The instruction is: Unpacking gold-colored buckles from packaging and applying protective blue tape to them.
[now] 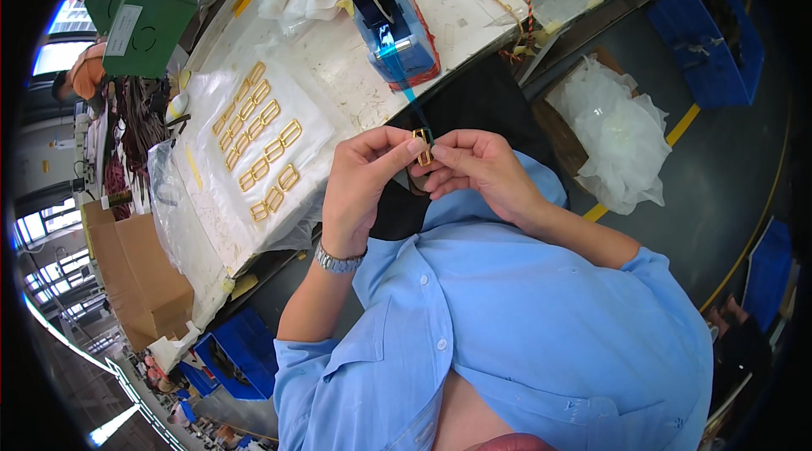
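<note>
Between my two hands is a gold-coloured metal buckle (422,147), shaped like a frame with a bar. The thumb and index finger of my left hand (359,176) pinch its left side. My right hand (486,170) has its fingertips closed on the buckle's other side, beside a thin blue tape strip (408,94). That strip stretches down from a blue tape dispenser (410,58) on the table and meets the buckle at my fingers. To the left, several similar gold buckles (288,178) lie in rows on a clear plastic sheet (306,125).
The white worktable (338,83) ends just in front of me. A cardboard box with crumpled clear plastic bags (613,138) stands on the floor at right, near a blue bin (710,41). Another cardboard box (135,273) and a green case (156,3) are at left.
</note>
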A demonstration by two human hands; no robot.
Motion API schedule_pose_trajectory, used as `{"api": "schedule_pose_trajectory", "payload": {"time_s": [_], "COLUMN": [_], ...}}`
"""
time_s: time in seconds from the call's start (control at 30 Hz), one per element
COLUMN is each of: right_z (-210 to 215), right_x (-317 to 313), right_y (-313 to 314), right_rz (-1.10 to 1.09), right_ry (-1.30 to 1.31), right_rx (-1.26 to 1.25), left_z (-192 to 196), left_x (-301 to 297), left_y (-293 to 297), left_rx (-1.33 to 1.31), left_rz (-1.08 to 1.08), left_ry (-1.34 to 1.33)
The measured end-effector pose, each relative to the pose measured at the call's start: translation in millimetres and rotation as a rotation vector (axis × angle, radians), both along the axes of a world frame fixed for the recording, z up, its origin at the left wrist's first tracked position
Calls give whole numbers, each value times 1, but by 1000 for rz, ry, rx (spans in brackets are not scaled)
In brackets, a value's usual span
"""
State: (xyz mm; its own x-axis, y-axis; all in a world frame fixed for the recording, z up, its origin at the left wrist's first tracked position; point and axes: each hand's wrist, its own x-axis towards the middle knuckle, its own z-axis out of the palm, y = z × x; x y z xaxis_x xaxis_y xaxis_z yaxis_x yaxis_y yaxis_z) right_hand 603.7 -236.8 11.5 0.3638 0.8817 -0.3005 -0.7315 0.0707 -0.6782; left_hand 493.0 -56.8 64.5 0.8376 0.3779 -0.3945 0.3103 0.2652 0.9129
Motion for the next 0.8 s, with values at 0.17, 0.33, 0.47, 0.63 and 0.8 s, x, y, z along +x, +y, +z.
{"api": "schedule_pose_trajectory", "payload": {"time_s": [0.17,0.33,0.47,0.63,0.8], "right_z": [0,3,7,10,18], "right_x": [5,6,7,5,6], "right_y": [-3,-6,-8,-7,-6], "right_rz": [42,52,66,67,98], "right_ry": [82,163,226,263,275], "right_rx": [-18,-16,-5,-6,-34], "left_z": [0,-16,-22,-30,-29], "left_x": [4,1,8,7,9], "left_y": [2,5,-10,-8,-3], "left_rx": [60,67,-43,-176,-367], "left_rz": [-55,-2,-15,12,5], "left_ry": [8,-36,-21,-29,66]}}
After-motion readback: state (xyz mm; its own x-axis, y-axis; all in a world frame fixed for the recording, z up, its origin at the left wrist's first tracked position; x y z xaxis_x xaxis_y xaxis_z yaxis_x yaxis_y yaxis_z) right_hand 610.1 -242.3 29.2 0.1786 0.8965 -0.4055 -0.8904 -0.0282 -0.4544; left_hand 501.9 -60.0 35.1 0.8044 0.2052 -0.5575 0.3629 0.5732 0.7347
